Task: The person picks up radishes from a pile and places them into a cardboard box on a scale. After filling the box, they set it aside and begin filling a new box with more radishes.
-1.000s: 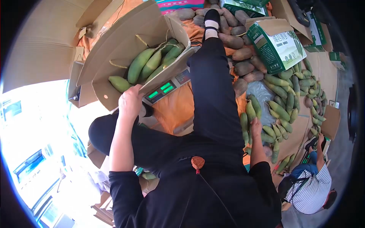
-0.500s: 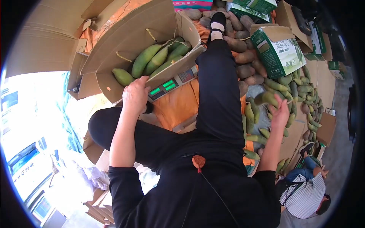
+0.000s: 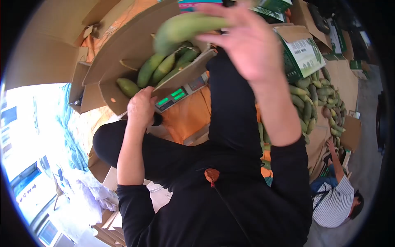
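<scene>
One green mango (image 3: 187,28) sat gripped in our right hand (image 3: 247,45) above the open box (image 3: 123,49); left hand (image 3: 141,108) seemingly clutched the box's front edge, room left inside.

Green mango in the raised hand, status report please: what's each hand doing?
Right hand grips long green mango, raised above open cardboard box. Left hand on box's near edge. Box sits on digital scale. Nothing blocking.

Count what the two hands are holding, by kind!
green fruit, in right hand: 1
box, edge held by left hand: 1
Total: 2
</scene>
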{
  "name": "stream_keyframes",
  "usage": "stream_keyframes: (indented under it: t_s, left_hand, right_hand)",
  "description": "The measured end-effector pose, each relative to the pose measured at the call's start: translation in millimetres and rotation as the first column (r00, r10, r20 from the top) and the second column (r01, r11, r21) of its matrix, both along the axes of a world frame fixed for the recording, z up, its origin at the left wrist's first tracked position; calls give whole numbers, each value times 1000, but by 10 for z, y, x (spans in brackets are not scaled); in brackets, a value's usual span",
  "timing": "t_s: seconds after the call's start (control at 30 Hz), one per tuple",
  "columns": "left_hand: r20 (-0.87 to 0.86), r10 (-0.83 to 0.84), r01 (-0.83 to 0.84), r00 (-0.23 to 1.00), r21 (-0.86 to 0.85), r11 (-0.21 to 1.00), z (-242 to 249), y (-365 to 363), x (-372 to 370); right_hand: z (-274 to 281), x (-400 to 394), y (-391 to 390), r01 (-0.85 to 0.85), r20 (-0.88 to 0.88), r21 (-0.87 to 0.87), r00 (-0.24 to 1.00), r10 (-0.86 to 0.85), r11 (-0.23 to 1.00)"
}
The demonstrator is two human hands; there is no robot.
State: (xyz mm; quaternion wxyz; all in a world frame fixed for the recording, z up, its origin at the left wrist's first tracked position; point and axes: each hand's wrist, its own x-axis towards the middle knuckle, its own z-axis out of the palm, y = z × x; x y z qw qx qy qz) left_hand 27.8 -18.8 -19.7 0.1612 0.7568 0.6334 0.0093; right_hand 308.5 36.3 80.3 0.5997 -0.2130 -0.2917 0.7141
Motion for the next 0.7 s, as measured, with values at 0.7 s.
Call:
stream_keyframes:
  t_s: [0.7]
  left_hand:
    - [113, 32, -33, 993, 1, 999, 52, 12, 89]
  right_hand:
    - [-2701, 1943, -1932, 675, 919, -298, 393, 14, 675]
